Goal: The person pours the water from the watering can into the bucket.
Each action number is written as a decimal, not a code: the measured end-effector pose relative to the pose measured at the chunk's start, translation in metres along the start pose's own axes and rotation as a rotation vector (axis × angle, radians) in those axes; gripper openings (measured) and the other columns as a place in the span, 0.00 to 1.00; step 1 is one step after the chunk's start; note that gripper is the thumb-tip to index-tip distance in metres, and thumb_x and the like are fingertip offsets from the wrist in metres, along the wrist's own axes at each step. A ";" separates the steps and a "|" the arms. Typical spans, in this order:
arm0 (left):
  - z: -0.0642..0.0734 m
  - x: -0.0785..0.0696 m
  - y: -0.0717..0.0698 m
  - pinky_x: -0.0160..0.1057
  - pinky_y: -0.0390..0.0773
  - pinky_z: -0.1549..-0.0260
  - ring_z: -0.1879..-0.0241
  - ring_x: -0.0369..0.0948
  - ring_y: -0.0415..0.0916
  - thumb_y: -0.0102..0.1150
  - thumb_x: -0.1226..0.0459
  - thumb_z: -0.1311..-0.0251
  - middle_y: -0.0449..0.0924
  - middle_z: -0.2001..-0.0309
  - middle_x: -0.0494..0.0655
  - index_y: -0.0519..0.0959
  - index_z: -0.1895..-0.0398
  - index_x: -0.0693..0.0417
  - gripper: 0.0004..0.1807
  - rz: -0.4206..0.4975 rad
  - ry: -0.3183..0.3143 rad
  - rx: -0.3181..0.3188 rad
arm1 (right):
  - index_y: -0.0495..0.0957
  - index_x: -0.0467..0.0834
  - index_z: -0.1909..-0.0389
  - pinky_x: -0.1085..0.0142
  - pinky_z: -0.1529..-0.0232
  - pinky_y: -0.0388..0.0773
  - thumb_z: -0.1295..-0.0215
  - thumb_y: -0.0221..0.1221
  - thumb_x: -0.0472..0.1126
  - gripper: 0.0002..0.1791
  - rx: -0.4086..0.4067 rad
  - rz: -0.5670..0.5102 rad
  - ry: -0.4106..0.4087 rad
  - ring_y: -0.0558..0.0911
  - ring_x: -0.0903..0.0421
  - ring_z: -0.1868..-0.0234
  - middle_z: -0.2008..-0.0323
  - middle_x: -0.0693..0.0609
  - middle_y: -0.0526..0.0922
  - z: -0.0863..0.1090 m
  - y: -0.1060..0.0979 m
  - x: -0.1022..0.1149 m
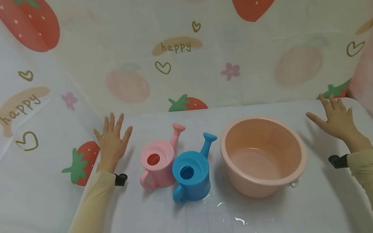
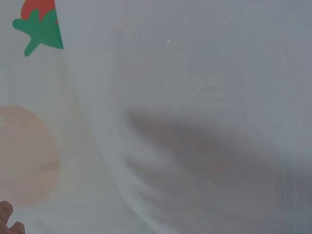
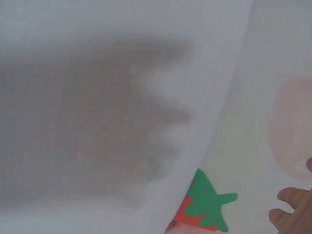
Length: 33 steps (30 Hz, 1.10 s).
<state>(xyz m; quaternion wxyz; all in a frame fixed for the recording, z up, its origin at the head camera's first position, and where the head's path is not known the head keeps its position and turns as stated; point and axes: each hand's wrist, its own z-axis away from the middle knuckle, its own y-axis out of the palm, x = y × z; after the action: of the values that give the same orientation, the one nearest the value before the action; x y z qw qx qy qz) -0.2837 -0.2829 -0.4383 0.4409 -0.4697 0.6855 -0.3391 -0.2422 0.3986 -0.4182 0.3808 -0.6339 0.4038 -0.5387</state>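
Observation:
My left hand point(image 1: 111, 143), fingers spread and straight, hovers over the table's left side, left of a pink watering can point(image 1: 160, 174). A blue watering can point(image 1: 197, 183) stands against the pink one, both spouts pointing to the back right. Right of them is a round peach-pink basin point(image 1: 267, 187), its visible inside holding no objects. Past the basin, on the far right, my right hand point(image 1: 339, 125) is also spread with nothing in it. Each wrist view shows a hand's shadow on the white surface, with only some fingertips point(image 2: 6, 214) and fingers point(image 3: 292, 207) at the edge.
A white sheet point(image 1: 143, 227) covers the table, with small wet drops point(image 1: 240, 221) in front of the blue can and basin. Hangings printed with strawberries and hearts enclose the back point(image 1: 253, 37) and both sides. Black wrist cameras point(image 1: 338, 161) sit at my cuffs.

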 end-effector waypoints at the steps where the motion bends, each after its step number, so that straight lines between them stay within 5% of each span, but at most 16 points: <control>1: 0.000 -0.001 -0.001 0.68 0.24 0.40 0.27 0.50 0.34 0.36 0.40 0.35 0.42 0.27 0.54 0.51 0.28 0.41 0.35 0.006 0.002 -0.008 | 0.31 0.40 0.28 0.27 0.45 0.28 0.32 0.43 0.60 0.46 -0.006 -0.008 -0.004 0.30 0.30 0.32 0.33 0.27 0.30 0.000 -0.001 0.001; 11: 0.015 -0.012 -0.005 0.68 0.34 0.39 0.30 0.54 0.46 0.43 0.45 0.35 0.52 0.30 0.58 0.62 0.33 0.50 0.31 0.049 0.042 -0.105 | 0.49 0.29 0.33 0.29 0.45 0.47 0.32 0.47 0.54 0.40 -0.049 -0.059 -0.062 0.51 0.22 0.38 0.37 0.20 0.50 0.004 -0.004 0.013; 20: 0.024 -0.023 -0.009 0.70 0.42 0.41 0.33 0.56 0.54 0.52 0.50 0.38 0.58 0.33 0.60 0.66 0.37 0.54 0.29 0.190 0.026 -0.180 | 0.44 0.31 0.31 0.31 0.45 0.50 0.32 0.50 0.51 0.40 -0.075 -0.154 -0.094 0.52 0.25 0.37 0.36 0.23 0.51 0.010 -0.006 0.025; 33: 0.045 -0.040 -0.019 0.66 0.44 0.37 0.34 0.55 0.57 0.52 0.53 0.37 0.63 0.35 0.59 0.66 0.37 0.55 0.28 0.327 -0.006 -0.215 | 0.53 0.40 0.30 0.33 0.44 0.52 0.34 0.53 0.50 0.36 -0.132 -0.212 -0.111 0.55 0.30 0.35 0.35 0.30 0.56 0.023 -0.014 0.053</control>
<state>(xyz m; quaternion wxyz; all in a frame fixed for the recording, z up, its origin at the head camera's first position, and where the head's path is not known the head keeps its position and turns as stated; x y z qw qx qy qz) -0.2287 -0.2541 -0.4275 0.4393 -0.3975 0.7837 -0.1865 -0.2135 0.3565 -0.3883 0.3010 -0.7256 0.3474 -0.5121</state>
